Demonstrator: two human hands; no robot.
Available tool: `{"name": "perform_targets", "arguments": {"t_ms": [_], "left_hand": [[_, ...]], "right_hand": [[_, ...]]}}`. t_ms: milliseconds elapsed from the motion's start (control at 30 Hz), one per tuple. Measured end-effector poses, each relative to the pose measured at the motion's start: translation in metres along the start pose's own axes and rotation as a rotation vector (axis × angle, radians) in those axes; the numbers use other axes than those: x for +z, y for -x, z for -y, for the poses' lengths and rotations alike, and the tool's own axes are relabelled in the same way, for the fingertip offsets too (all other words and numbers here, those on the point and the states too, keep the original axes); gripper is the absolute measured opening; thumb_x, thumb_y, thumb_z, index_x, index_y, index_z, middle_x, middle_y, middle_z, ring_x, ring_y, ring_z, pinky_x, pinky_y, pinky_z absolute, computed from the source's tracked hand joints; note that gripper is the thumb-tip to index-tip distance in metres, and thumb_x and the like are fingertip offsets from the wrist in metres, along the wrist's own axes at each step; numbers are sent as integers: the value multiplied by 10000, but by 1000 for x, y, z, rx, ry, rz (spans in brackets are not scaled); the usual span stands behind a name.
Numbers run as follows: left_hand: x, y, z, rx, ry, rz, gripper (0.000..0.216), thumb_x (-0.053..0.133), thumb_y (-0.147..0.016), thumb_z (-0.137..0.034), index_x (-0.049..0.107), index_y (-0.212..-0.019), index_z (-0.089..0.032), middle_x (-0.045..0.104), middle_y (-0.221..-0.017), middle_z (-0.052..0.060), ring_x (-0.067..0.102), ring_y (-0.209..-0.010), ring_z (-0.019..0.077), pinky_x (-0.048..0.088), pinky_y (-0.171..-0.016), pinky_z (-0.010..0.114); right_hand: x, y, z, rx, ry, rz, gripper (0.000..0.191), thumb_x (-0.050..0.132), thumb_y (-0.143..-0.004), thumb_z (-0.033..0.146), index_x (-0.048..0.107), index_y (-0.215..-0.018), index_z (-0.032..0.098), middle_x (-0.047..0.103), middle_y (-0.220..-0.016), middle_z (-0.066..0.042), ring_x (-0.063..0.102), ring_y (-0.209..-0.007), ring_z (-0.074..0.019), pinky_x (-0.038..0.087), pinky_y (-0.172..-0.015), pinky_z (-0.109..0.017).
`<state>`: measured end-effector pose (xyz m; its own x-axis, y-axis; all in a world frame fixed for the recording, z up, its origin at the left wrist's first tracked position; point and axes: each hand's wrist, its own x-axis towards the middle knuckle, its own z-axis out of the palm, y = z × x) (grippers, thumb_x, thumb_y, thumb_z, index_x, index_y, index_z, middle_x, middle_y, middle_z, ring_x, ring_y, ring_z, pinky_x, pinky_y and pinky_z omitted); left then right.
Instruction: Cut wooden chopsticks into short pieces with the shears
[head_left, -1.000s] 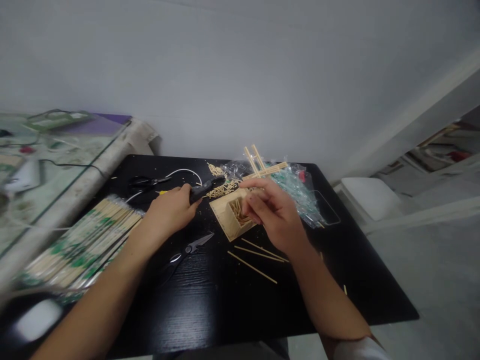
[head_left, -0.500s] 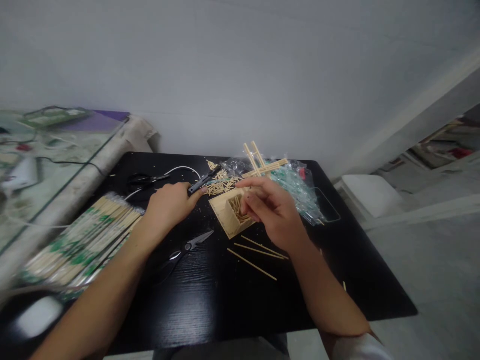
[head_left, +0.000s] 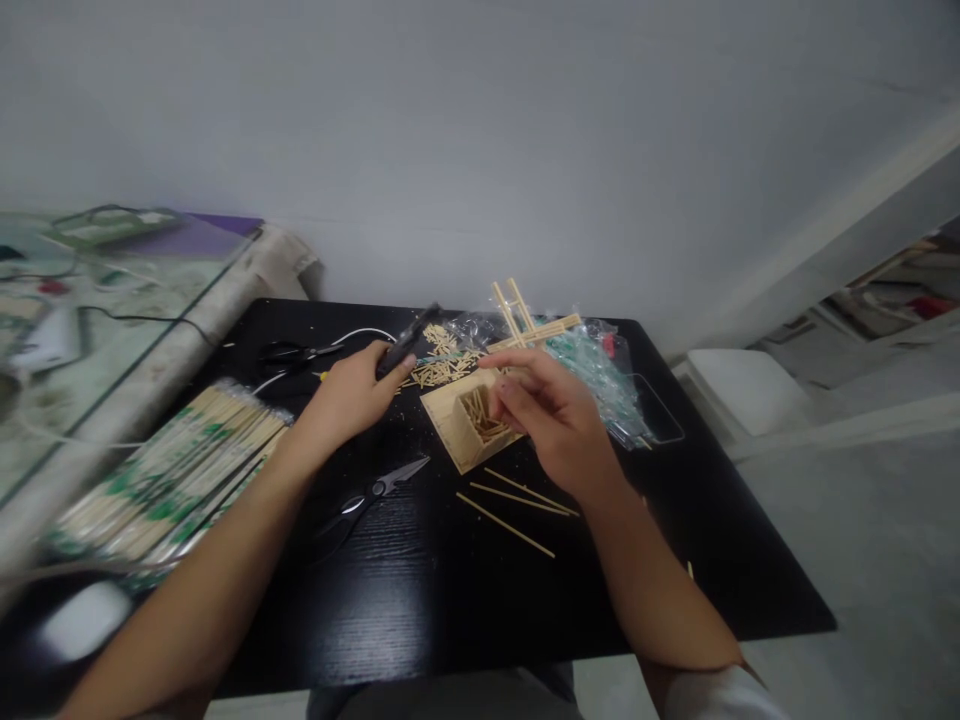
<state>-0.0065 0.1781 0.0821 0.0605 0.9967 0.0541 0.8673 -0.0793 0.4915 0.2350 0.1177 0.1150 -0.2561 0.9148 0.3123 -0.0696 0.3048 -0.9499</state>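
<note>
My left hand (head_left: 358, 388) is wrapped round a long black tool (head_left: 409, 340), tilted up and to the right; its exact kind is not clear. My right hand (head_left: 551, 410) hovers at the right side of a small wooden box (head_left: 466, 432), fingers curled and index finger reaching left. Whatever its fingertips pinch is too small to make out. The box stands on a square board (head_left: 442, 400) of pale wood and contains short stick pieces (head_left: 478, 410). Behind it lies a heap of cut stick pieces (head_left: 442, 372).
Scissors (head_left: 382, 487) lie open left of loose thin sticks (head_left: 506, 525). Wrapped chopsticks (head_left: 172, 480) fill the table's left side; a second black-handled pair of scissors (head_left: 289, 352) lies beyond. A stick frame (head_left: 517, 315) and plastic wrappers (head_left: 600, 370) are at the back right.
My left hand has lifted slightly and turned the black tool steeper. A yellow-tipped thing now shows left of that hand. My right hand has shifted slightly right, staying beside the box.
</note>
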Motion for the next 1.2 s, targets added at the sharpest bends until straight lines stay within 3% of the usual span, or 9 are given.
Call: {"name": "perform_targets", "arguments": {"t_ms": [167,433,533,667,800,1000,1100,1200], "left_hand": [[14,-7,8,107,435,-255,534,493,-979,-628,684,-1262,-217,754,-1221,94,680,-1132,269,502,-1032,413],[21,-8,5,180,605,-390,512,511,-1000,-595,695,-1269,-199,737,-1303,110,656,-1247,252,469,-1112,410],[25,-8,5,184,648,-450,515,515,-993,-613,698,-1231,-195,759,-1226,105,690,-1160,246,513,-1044,392],[27,-8,7,71,610,-404,509,539,-959,-659,720,-1020,-187,765,-955,79,702,-883,217,551,-850,347],[19,-4,2,41,622,-386,460,572,-946,-639,673,-836,-204,709,-797,33,658,-743,177,529,-722,299],[-2,17,-18,88,594,-169,491,618,-939,-551,545,-588,-215,555,-508,-22,527,-518,132,438,-559,283],[-7,30,-24,126,565,-129,469,666,-907,-550,534,-604,-218,489,-489,-45,447,-477,118,363,-484,282],[-12,39,-26,159,528,-184,414,699,-876,-587,601,-704,-224,482,-535,-54,437,-502,117,357,-475,279]], "right_hand": [[-1,1,1,8,26,-11,151,604,-1025,287,700,-1132,239,620,-734,32,504,-607,-95,374,-554,-267],[-1,2,1,28,49,-21,160,600,-1024,283,689,-1151,243,620,-727,31,426,-547,-92,322,-508,-274],[0,1,2,30,48,-17,160,602,-1019,275,685,-1149,238,626,-727,33,437,-549,-89,330,-509,-266],[0,1,3,37,49,-20,153,613,-1012,282,689,-1137,236,628,-727,37,450,-548,-85,350,-516,-263],[-1,1,2,48,26,-20,131,614,-1016,288,667,-1123,232,672,-767,24,499,-569,-88,411,-535,-259],[0,1,0,73,-33,-29,206,658,-1010,371,547,-1123,239,759,-915,-21,734,-790,-160,596,-742,-317],[-1,1,3,93,-6,-67,279,732,-960,379,558,-1123,235,762,-878,-6,738,-720,-155,599,-699,-309],[-3,8,5,79,151,-67,232,829,-876,353,666,-945,203,752,-786,6,694,-647,-136,556,-641,-281]]}}
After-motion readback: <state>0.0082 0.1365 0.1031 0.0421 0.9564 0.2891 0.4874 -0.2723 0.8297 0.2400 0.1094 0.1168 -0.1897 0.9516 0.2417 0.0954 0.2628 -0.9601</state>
